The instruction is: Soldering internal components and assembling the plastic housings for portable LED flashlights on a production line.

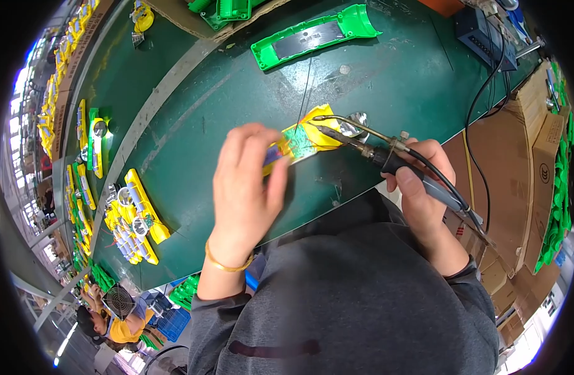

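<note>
My right hand (427, 184) is closed around a soldering iron (392, 164) with a thin metal feed tube running along it. The iron's tip points left, over a yellow plastic lamp body (327, 139) on the bench. A small green circuit board (299, 143) sits in that body, and a shiny reflector (355, 127) shows at its right end. My left hand (243, 178), a little blurred, grips the body's left end between thumb and fingers and partly hides it. Whether the tip touches the board cannot be made out.
Beyond the hands lies a green casing half (312, 37). Several yellow lamp assemblies (134, 219) are piled at the left. A blue control box (480, 39) stands at the far right, its cables hanging near cardboard boxes (540, 181). At lower left a person (121, 325) sits.
</note>
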### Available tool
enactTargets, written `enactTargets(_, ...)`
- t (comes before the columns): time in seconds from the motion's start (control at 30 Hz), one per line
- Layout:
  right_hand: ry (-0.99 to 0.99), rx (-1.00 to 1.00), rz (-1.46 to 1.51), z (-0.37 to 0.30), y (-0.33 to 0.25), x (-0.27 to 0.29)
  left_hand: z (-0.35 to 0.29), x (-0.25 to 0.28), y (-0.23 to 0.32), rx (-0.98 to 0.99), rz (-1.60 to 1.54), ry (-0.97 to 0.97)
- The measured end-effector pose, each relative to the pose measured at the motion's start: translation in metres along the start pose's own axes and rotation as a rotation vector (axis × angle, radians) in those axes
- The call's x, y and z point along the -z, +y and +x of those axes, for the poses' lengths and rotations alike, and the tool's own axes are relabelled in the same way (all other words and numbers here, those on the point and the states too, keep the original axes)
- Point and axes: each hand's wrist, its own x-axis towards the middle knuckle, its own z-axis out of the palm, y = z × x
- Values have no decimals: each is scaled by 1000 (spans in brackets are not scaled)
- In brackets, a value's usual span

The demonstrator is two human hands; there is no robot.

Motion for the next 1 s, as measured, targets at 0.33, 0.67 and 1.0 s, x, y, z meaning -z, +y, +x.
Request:
enactTargets(0.33,7,-74,78,12,-4,1,-2,30,6,38,-57,-36)
enactTargets(0.67,-15,-78,68,14,-3,2,-12,-6,0,185,-223,191)
enactTargets(1.0,2,-82,24,9,0,5,-5,-23,-8,15,-189,106)
